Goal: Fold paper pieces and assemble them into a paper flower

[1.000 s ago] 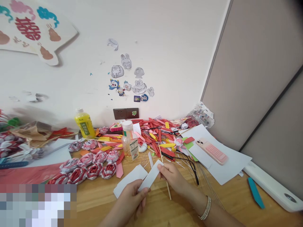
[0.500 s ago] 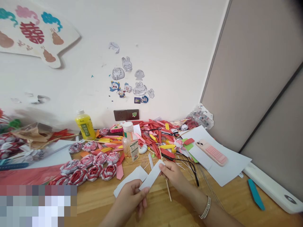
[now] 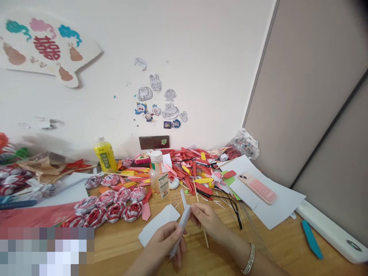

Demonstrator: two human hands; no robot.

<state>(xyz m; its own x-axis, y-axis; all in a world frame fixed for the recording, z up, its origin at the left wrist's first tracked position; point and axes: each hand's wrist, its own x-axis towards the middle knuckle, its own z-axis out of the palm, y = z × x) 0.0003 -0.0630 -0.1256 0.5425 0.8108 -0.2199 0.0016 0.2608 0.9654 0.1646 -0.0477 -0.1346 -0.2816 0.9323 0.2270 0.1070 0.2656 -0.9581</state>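
Note:
A white paper strip is held at a slant above the wooden table, with a lengthwise crease showing. My left hand pinches its lower part, thumb on top and fingers curled behind. At the upper end, my right hand grips the edge between thumb and fingers. Beside my left hand lie white paper pieces. A thin wooden stick passes under my right hand, and a narrow white folded strip lies just beyond the held paper.
Rolled paper roses sit to the left, near a yellow bottle and a clear bottle. Red and yellow folded strips pile against the wall. A pink phone rests on white paper at right; a teal strip lies nearer.
The strip has gone from flat and facing up to creased lengthwise and turned more on edge. My left hand has shifted slightly right, and the view has tilted a little.

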